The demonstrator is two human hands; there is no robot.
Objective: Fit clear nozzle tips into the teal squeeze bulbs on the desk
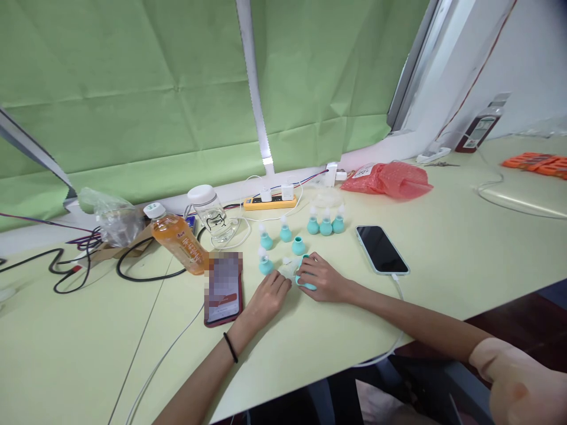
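My right hand (322, 277) is wrapped around a teal bulb-shaped bottle (306, 285) that lies tilted on the table. Close to its left, my left hand (271, 293) has its fingers curled in a pinch at a translucent plastic piece (290, 267), partly hidden by the fingertips. Just beyond the hands stands a teal bulb with an open neck (298, 245). Around it are several teal bulbs with clear tops, among them one bulb (266, 265) by my left hand, another bulb (286, 234) farther back and a grouped bulb (326, 226).
A red-cased phone (224, 289) lies left, another phone (383, 249) right with its cable. Behind are an orange drink bottle (179, 239), a clear jar (213, 217), a yellow power strip (270, 203) and a red bubble-wrap bag (387, 180). Black cables (133, 277) curl at left.
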